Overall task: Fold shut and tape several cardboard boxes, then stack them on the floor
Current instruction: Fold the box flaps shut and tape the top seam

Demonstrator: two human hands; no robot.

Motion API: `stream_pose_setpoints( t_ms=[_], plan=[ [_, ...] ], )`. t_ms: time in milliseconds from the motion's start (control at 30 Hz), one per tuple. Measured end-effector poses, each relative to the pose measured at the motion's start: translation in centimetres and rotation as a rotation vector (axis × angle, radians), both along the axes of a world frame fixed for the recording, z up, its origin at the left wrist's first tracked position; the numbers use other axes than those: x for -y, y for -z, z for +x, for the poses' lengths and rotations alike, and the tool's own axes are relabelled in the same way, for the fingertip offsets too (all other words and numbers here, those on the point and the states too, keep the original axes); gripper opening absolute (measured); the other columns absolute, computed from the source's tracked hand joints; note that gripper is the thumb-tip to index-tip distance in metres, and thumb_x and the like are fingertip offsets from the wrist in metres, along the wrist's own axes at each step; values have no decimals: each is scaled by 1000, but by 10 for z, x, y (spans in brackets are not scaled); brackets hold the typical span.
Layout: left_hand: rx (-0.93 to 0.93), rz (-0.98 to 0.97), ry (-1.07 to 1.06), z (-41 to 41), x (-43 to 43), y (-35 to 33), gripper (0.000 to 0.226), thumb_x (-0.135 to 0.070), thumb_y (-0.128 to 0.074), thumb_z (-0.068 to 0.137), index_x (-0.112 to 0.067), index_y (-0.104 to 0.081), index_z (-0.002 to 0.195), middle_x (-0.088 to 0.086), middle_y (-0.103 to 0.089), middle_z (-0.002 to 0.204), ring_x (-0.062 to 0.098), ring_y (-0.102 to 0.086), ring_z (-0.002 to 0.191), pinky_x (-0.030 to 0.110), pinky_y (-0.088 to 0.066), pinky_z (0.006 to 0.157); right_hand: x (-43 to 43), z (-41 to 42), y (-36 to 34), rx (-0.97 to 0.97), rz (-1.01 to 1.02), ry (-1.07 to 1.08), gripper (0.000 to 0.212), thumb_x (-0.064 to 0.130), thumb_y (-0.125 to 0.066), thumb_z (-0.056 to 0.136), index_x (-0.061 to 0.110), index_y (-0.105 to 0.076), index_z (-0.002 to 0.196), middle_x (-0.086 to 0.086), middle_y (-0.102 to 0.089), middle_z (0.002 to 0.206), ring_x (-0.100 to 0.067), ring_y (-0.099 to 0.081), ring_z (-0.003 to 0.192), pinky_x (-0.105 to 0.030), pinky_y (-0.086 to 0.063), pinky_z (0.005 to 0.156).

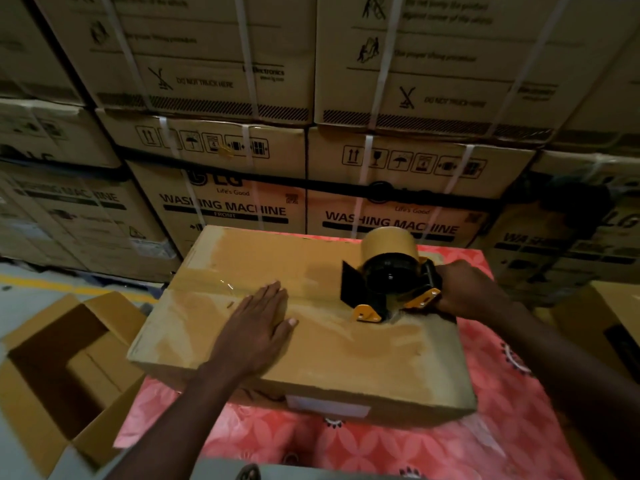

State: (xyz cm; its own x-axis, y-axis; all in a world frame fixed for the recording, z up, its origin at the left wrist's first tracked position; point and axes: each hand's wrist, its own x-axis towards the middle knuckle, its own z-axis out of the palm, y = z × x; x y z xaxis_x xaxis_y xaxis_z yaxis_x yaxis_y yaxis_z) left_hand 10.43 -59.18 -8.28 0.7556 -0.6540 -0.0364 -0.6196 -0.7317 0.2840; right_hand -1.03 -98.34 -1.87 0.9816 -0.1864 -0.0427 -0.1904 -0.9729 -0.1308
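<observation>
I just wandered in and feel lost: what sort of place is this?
Most likely a warehouse or appliance stockroom. Strapped washing machine cartons are stacked high behind, the right hand holds a tape dispenser on a cardboard box, and an open box sits on the floor.

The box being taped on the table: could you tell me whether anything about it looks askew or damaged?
The box sits skewed on the pink tablecloth, its near-left corner seemingly overhanging the edge. The tape looks wrinkled near the seam's left end.
</observation>
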Motion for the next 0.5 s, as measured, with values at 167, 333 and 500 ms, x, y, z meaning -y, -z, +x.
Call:
stream_pose_setpoints(
  t_ms=[167, 333, 500],
  plan=[
    [23, 17, -157, -21, 26, -5, 89, -65, 0, 90, -14, -21, 161, 6, -13, 169, 23, -11, 155, 39, -13, 125, 55, -30, 29, 55, 42, 11, 41, 67, -55, 74, 32, -67, 92, 6, -70, 83, -21, -67, 77, -40, -55, 65],
    [28, 55, -60, -55, 90, -8, 94, -62, 8, 87, -7, -13, 161, 14, -8, 169, 29, -6, 155, 43, -7, 126, 38, -33, 18, 90, 119, 4, 45, 64, -46, 68, 28, -66, 84, 2, -69, 74, -21, -62, 67, -34, -50, 60],
    [-9, 40, 119, -77, 137, -7, 91, -66, 8, 88, -12, 2, 162, 10, 9, 169, 24, 10, 156, 38, 9, 124, 34, -37, 14, 87, 193, -35, 23, 55, -53, 71, 33, -54, 75, 11, -56, 66, -7, -48, 58, -22, -30, 53]
  ],
)
